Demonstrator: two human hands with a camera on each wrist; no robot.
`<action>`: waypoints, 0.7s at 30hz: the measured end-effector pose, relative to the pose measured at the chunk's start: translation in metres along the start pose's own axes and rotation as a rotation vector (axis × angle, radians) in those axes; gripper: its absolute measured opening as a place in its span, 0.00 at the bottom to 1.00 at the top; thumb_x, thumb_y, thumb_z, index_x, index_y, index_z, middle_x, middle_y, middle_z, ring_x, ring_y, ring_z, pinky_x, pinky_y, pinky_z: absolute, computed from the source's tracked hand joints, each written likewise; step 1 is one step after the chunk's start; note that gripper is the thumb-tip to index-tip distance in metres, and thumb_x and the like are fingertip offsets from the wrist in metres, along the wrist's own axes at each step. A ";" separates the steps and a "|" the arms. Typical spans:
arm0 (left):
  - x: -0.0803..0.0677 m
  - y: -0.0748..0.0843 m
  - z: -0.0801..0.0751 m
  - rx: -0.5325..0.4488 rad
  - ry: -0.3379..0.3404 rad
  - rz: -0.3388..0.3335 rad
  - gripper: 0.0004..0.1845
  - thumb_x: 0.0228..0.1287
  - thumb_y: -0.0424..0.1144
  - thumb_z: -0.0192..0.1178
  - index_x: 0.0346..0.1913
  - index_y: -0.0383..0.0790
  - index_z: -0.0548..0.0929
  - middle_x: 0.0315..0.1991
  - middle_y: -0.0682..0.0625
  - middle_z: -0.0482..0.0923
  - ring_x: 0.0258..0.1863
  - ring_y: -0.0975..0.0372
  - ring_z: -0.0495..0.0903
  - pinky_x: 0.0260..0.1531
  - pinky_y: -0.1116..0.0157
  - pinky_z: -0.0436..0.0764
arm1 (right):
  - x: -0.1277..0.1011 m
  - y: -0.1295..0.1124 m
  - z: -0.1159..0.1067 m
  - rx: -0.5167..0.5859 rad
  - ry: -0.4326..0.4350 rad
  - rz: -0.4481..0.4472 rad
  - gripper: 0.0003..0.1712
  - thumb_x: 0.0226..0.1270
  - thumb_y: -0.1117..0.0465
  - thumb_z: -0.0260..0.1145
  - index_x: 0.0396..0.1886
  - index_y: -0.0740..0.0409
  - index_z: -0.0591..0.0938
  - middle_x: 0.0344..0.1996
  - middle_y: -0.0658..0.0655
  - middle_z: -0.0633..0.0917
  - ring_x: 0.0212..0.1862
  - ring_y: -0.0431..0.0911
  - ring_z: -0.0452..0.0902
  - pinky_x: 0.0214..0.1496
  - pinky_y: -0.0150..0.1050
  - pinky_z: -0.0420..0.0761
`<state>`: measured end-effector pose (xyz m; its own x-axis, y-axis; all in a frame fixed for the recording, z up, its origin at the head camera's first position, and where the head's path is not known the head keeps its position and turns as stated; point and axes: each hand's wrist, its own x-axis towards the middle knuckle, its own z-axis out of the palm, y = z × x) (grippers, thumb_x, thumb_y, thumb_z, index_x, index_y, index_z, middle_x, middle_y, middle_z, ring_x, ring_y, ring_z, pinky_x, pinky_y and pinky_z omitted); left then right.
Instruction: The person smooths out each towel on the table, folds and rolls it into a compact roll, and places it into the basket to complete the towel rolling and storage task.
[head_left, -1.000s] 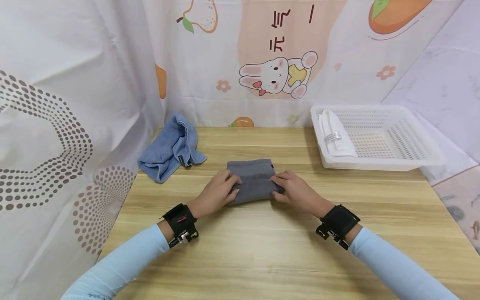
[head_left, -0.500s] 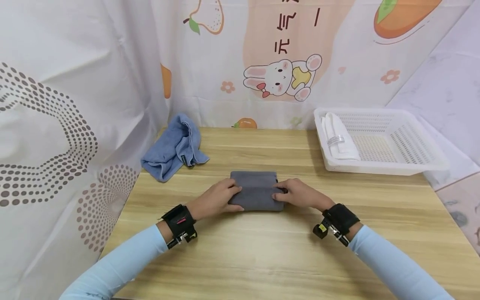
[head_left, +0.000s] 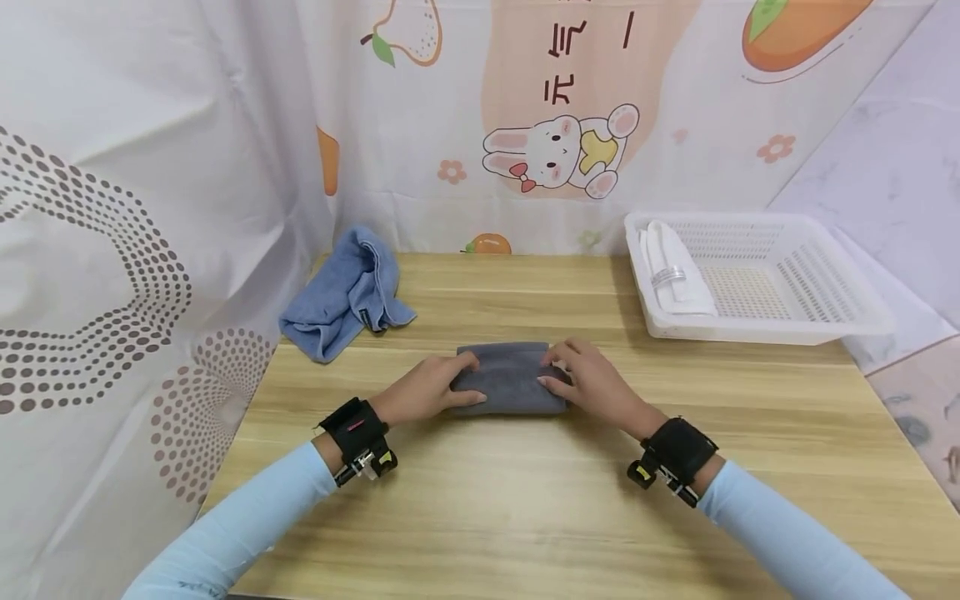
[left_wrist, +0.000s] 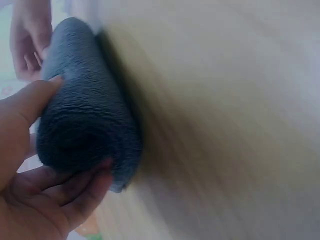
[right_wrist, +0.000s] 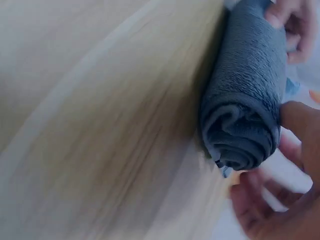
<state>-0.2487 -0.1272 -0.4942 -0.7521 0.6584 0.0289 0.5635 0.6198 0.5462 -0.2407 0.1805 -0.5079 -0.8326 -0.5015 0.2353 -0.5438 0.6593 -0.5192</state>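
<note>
A crumpled blue towel [head_left: 345, 296] lies at the tabletop's [head_left: 525, 517] far left. At the right of the frame stands a white perforated basket [head_left: 817, 287] holding a rolled white cloth [head_left: 670, 271]. A cartoon rabbit curtain [head_left: 558, 154] hangs behind.

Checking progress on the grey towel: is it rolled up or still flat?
Rolled. The grey towel shows a spiral end in the right wrist view, a thick tube between left hand and right hand.
</note>
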 end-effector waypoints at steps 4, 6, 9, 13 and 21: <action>0.004 -0.001 -0.005 -0.034 -0.039 -0.037 0.23 0.71 0.54 0.65 0.60 0.44 0.78 0.25 0.56 0.73 0.19 0.69 0.69 0.26 0.66 0.71 | -0.002 -0.009 0.001 -0.182 0.024 -0.132 0.20 0.68 0.50 0.73 0.50 0.60 0.84 0.46 0.59 0.84 0.48 0.54 0.78 0.50 0.51 0.80; 0.004 -0.002 -0.007 -0.043 -0.051 -0.058 0.24 0.72 0.55 0.64 0.61 0.44 0.78 0.25 0.55 0.74 0.19 0.68 0.70 0.27 0.65 0.73 | -0.004 -0.011 0.002 -0.237 0.007 -0.158 0.29 0.65 0.45 0.75 0.54 0.62 0.82 0.47 0.60 0.84 0.49 0.54 0.78 0.52 0.50 0.80; 0.003 -0.005 -0.007 -0.044 -0.047 -0.086 0.25 0.71 0.57 0.64 0.62 0.45 0.79 0.31 0.55 0.79 0.22 0.67 0.73 0.33 0.63 0.76 | -0.005 -0.011 0.002 -0.262 -0.033 -0.159 0.37 0.59 0.41 0.79 0.58 0.62 0.80 0.50 0.60 0.83 0.51 0.54 0.77 0.54 0.49 0.79; 0.003 -0.006 -0.006 -0.008 -0.005 -0.084 0.25 0.71 0.58 0.64 0.60 0.44 0.82 0.45 0.53 0.83 0.36 0.65 0.80 0.45 0.61 0.79 | 0.000 -0.009 0.000 -0.244 -0.067 -0.147 0.34 0.59 0.46 0.79 0.58 0.62 0.81 0.49 0.60 0.84 0.51 0.55 0.78 0.52 0.49 0.80; -0.002 0.000 0.006 0.083 0.159 0.078 0.18 0.70 0.48 0.68 0.54 0.40 0.82 0.51 0.50 0.76 0.52 0.59 0.75 0.54 0.59 0.77 | 0.010 -0.006 -0.009 -0.142 -0.190 -0.096 0.30 0.62 0.47 0.77 0.57 0.61 0.84 0.48 0.58 0.87 0.48 0.53 0.80 0.49 0.48 0.80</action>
<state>-0.2453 -0.1266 -0.4991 -0.7461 0.6337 0.2043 0.6434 0.6072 0.4662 -0.2466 0.1765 -0.4948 -0.7491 -0.6528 0.1122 -0.6397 0.6690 -0.3785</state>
